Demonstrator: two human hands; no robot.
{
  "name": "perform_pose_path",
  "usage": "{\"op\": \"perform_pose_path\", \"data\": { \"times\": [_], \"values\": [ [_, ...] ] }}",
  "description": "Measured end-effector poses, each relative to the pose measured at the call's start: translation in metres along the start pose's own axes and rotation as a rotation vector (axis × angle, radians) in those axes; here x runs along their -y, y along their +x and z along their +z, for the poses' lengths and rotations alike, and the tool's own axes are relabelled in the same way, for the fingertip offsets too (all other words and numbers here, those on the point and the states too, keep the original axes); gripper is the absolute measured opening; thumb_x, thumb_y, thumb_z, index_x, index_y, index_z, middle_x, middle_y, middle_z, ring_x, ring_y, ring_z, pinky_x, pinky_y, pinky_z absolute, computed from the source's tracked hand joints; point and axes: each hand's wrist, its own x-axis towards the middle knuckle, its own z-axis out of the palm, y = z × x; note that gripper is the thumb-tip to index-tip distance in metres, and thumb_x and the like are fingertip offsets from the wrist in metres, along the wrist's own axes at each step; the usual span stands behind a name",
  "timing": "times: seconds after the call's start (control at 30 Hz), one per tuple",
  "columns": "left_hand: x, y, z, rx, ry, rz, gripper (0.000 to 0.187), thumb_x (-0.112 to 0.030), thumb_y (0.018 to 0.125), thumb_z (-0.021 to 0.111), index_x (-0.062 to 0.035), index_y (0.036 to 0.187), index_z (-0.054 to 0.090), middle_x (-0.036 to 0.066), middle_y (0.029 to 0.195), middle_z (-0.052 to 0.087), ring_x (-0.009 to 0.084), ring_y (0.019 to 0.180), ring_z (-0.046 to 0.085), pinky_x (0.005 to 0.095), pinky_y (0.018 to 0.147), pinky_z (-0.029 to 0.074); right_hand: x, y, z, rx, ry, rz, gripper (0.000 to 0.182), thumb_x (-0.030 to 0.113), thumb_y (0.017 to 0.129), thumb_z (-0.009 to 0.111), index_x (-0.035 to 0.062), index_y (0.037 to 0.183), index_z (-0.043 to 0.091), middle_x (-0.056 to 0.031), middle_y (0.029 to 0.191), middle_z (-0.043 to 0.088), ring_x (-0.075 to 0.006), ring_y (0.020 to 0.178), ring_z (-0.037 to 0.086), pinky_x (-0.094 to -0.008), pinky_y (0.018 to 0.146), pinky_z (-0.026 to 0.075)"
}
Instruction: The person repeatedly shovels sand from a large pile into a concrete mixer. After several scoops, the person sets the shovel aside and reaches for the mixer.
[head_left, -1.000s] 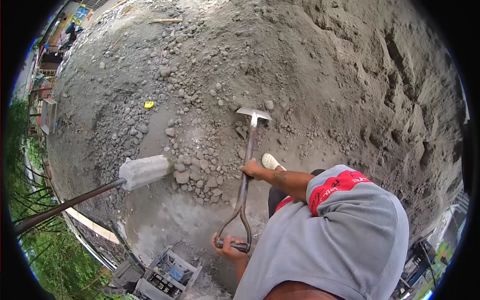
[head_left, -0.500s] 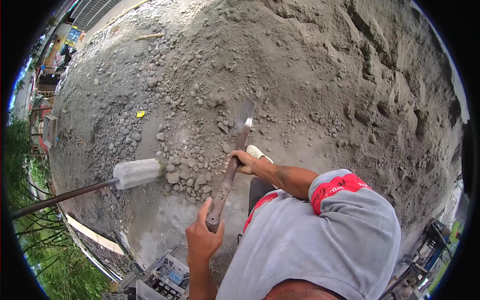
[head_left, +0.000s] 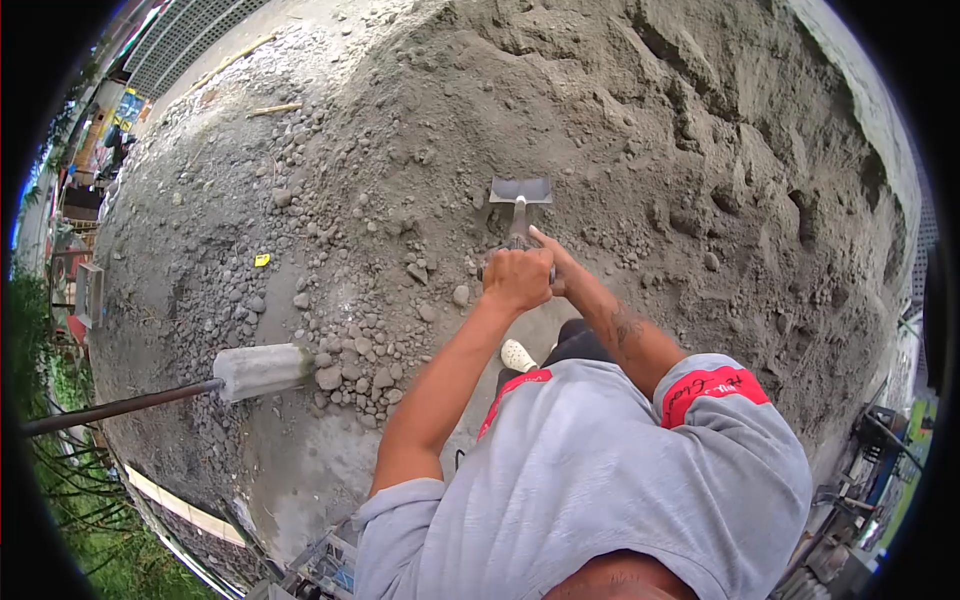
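A shovel has its metal blade (head_left: 521, 190) against the grey soil slope, with the handle running down from it toward my body. My left hand (head_left: 518, 280) is wrapped round the end of the handle. Just right of it, my right hand (head_left: 556, 262) is closed on the handle, its thumb or a finger pointing toward the blade; my left hand partly hides its grip. The shaft appears strongly foreshortened between the blade and my hands.
Loose stones (head_left: 365, 370) lie left of my light shoe (head_left: 517, 354). A pale block (head_left: 262, 372) on a dark pole (head_left: 130, 402) juts in from the left. A yellow piece (head_left: 262, 260) lies on the gravel. Metal equipment (head_left: 885, 435) stands at the lower right.
The shovel has swung upright and its blade has moved up and slightly right against the soil. My left hand has risen and moved right with the handle end, now close to my right hand.
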Motion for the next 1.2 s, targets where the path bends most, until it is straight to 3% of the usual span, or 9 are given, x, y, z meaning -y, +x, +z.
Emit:
{"op": "perform_pose_path", "data": {
  "times": [0.43, 0.53, 0.6, 0.8, 0.9, 0.97, 1.07, 1.17, 1.2],
  "values": [
    [0.05, 0.02, 0.001, 0.074, -0.001, 0.031, 0.009, -0.014, 0.056, 0.057, -0.0071, 0.063, 0.058, 0.013, 0.059, 0.06, 0.0264, 0.053, 0.061, 0.0366, 0.051, 0.048, 0.016, 0.021, 0.029, -0.126, 0.093, 0.148, 0.017, 0.014, 0.084, 0.042, 0.0029, 0.076, 0.053, -0.0094, 0.072, 0.058, -0.0222, 0.065, 0.06, -0.0366, 0.061, 0.051],
    [0.115, 0.042, 0.085, 0.007, 0.089, 0.034, 0.01, -0.016, 0.057, 0.057, -0.0089, 0.062, 0.061, 0.012, 0.06, 0.061, 0.0263, 0.053, 0.061, 0.0373, 0.051, 0.048, 0.043, 0.194, -0.051, -0.019, -0.19, 0.125, 0.015, 0.015, 0.079, 0.048, 0.0034, 0.072, 0.055, -0.01, 0.069, 0.058, -0.0237, 0.061, 0.06, -0.0414, 0.05, 0.049],
    [0.144, 0.034, 0.099, 0.163, 0.127, 0.025, 0.013, -0.018, 0.058, 0.058, -0.0097, 0.066, 0.064, 0.012, 0.061, 0.061, 0.0265, 0.052, 0.061, 0.0381, 0.048, 0.048, 0.014, 0.223, -0.052, -0.327, -0.221, 0.004, 0.012, 0.014, 0.077, 0.051, 0.0044, 0.074, 0.056, -0.008, 0.064, 0.056, -0.0242, 0.058, 0.059, -0.0433, 0.047, 0.047],
    [0.098, 0.005, 0.108, 0.177, 0.126, -0.202, 0.025, -0.022, 0.06, 0.062, -0.0107, 0.081, 0.065, 0.009, 0.089, 0.059, 0.0254, 0.096, 0.052, 0.0484, 0.091, 0.03, 0.04, 0.105, -0.084, -0.281, -0.503, -0.013, 0.052, 0.043, 0.088, 0.043, -0.0026, 0.113, 0.046, -0.0193, 0.106, 0.054, -0.029, 0.088, 0.059, -0.04, 0.075, 0.05],
    [0.106, -0.007, 0.093, -0.445, -0.009, -0.415, 0.042, -0.021, 0.061, 0.066, -0.0044, 0.098, 0.056, 0.012, 0.092, 0.055, 0.0247, 0.095, 0.051, 0.0486, 0.084, 0.036, 0.057, 0.041, -0.092, -0.333, -0.489, -0.165, 0.061, 0.045, 0.087, 0.042, -0.0026, 0.124, 0.035, -0.0195, 0.117, 0.048, -0.0311, 0.101, 0.052, -0.0394, 0.086, 0.045],
    [0.126, -0.004, 0.13, -0.725, -1.211, -1.493, 0.066, -0.019, 0.06, 0.071, -0.0036, 0.117, 0.043, 0.014, 0.114, 0.042, 0.0236, 0.102, 0.046, 0.0457, 0.083, 0.038, 0.067, 0.016, -0.124, -0.404, -0.424, -0.168, 0.061, 0.045, 0.088, 0.041, -0.0022, 0.126, 0.033, -0.0202, 0.119, 0.045, -0.0316, 0.105, 0.05, -0.0395, 0.087, 0.044],
    [0.111, 0.033, 0.159, -0.918, -1.789, -1.614, 0.059, -0.015, 0.062, 0.067, 0.0064, 0.11, 0.041, 0.016, 0.092, 0.053, 0.0257, 0.079, 0.057, 0.0421, 0.068, 0.047, 0.077, -0.001, -0.179, -0.546, -0.327, -0.156, 0.061, 0.044, 0.089, 0.04, -0.0026, 0.126, 0.033, -0.0207, 0.121, 0.043, -0.0317, 0.106, 0.048, -0.0396, 0.088, 0.043],
    [0.121, 0.047, 0.189, -1.013, -0.988, -2.104, 0.035, -0.004, 0.067, 0.06, 0.004, 0.096, 0.044, 0.019, 0.083, 0.056, 0.024, 0.063, 0.058, 0.032, 0.047, 0.045, 0.081, -0.001, -0.201, -0.641, -0.31, -0.13, 0.06, 0.043, 0.089, 0.039, -0.0032, 0.126, 0.032, -0.0206, 0.121, 0.043, -0.0316, 0.107, 0.048, -0.0394, 0.088, 0.043],
    [0.106, 0.043, 0.15, -1.138, -1.227, -2.149, 0.028, -0.003, 0.067, 0.058, 0.0044, 0.091, 0.046, 0.021, 0.082, 0.055, 0.0238, 0.057, 0.056, 0.0335, 0.042, 0.043, 0.098, 0.001, -0.203, -0.652, -0.36, -0.115, 0.059, 0.042, 0.089, 0.039, -0.0035, 0.126, 0.032, -0.0206, 0.12, 0.044, -0.0316, 0.106, 0.048, -0.0393, 0.088, 0.043]
  ]
}}
